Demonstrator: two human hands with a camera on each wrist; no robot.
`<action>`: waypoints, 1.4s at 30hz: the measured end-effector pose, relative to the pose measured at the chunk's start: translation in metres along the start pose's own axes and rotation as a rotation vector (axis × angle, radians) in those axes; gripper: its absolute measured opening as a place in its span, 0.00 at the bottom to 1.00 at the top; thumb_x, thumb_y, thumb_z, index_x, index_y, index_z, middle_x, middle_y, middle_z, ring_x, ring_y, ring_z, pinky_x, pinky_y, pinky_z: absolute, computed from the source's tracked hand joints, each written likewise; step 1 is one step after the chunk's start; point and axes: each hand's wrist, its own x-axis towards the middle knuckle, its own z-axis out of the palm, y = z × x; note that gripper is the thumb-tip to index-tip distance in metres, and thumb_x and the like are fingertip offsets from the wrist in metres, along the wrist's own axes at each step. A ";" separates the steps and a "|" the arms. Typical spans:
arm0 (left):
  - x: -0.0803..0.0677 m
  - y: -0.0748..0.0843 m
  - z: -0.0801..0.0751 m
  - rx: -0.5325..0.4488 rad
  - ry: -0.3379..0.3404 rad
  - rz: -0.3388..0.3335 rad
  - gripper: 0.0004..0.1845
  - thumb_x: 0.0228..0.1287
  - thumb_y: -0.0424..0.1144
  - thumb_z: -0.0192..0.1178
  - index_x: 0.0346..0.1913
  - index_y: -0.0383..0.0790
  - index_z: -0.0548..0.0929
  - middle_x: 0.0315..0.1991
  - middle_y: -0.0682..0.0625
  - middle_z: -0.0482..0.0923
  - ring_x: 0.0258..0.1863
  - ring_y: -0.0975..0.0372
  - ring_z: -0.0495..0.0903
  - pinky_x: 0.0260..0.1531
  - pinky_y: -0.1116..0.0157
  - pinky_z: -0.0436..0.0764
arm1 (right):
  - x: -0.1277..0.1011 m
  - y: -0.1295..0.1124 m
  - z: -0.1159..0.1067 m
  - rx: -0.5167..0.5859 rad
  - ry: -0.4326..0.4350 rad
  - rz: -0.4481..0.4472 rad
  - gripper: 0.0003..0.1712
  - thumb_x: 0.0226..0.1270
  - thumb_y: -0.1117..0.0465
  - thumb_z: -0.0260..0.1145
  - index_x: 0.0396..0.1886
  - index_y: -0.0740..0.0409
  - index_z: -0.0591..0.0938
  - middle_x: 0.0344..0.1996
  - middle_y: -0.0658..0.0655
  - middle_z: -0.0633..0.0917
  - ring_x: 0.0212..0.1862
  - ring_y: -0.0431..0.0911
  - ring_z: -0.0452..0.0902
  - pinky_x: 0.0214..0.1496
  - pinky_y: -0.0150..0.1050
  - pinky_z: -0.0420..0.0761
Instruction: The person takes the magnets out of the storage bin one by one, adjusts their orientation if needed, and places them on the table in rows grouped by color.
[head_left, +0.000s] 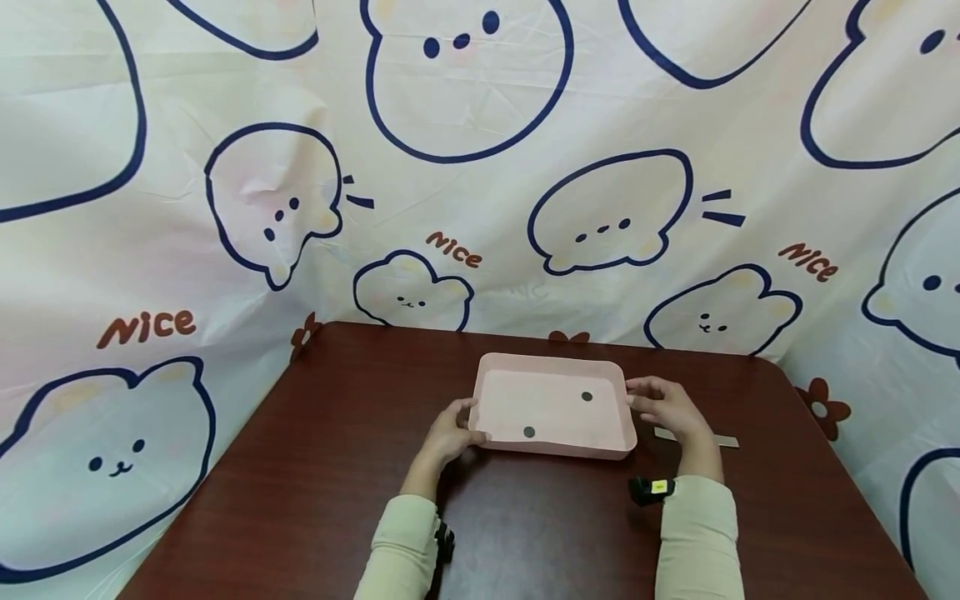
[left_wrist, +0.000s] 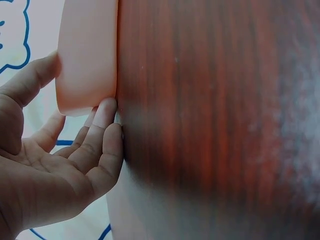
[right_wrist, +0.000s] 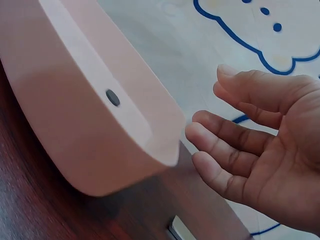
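Two cream sleeves reach to a pink tray [head_left: 552, 412] mid-table: the left hand [head_left: 450, 433] touches its left wall with relaxed fingers, the right hand [head_left: 667, 406] hovers spread beside its right wall, so an even two-sided grip seems wisest.

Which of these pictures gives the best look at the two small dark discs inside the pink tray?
The head view: it looks down into the pink tray and shows both dark discs on its floor. The right wrist view shows only one disc, seen at a slant. The left wrist view shows just the tray's outer wall, no discs.
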 end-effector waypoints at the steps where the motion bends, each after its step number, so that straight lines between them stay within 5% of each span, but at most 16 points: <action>1: 0.001 0.000 0.000 0.001 -0.002 0.005 0.37 0.44 0.31 0.72 0.61 0.39 0.71 0.35 0.42 0.74 0.30 0.55 0.72 0.28 0.62 0.71 | 0.001 -0.002 0.001 -0.004 -0.004 -0.007 0.27 0.66 0.58 0.62 0.61 0.63 0.70 0.55 0.64 0.72 0.53 0.55 0.70 0.50 0.46 0.74; 10: 0.003 0.001 0.000 0.016 -0.002 0.016 0.37 0.44 0.31 0.71 0.62 0.39 0.71 0.38 0.40 0.75 0.35 0.54 0.73 0.33 0.59 0.71 | 0.013 -0.009 0.016 0.056 -0.040 -0.083 0.25 0.66 0.62 0.62 0.59 0.70 0.70 0.52 0.67 0.74 0.50 0.52 0.74 0.50 0.49 0.74; 23: 0.001 0.000 -0.002 -0.005 -0.002 0.013 0.36 0.45 0.30 0.71 0.62 0.38 0.71 0.40 0.40 0.75 0.38 0.53 0.73 0.35 0.58 0.72 | 0.028 -0.018 0.050 0.179 -0.041 -0.042 0.26 0.64 0.65 0.63 0.60 0.68 0.69 0.47 0.65 0.74 0.51 0.59 0.72 0.52 0.54 0.71; 33: 0.001 -0.002 -0.001 -0.007 -0.007 0.013 0.36 0.44 0.31 0.72 0.61 0.38 0.71 0.38 0.40 0.76 0.37 0.54 0.74 0.33 0.59 0.72 | 0.040 -0.015 0.067 0.101 0.022 0.085 0.29 0.66 0.63 0.61 0.63 0.69 0.64 0.55 0.69 0.69 0.56 0.61 0.67 0.53 0.54 0.70; 42: -0.001 -0.001 -0.002 -0.019 -0.018 0.013 0.37 0.44 0.31 0.72 0.61 0.38 0.71 0.37 0.41 0.76 0.34 0.54 0.75 0.32 0.60 0.72 | 0.055 0.001 0.081 -0.028 0.044 0.003 0.25 0.62 0.66 0.63 0.57 0.70 0.71 0.45 0.66 0.76 0.46 0.55 0.72 0.44 0.46 0.74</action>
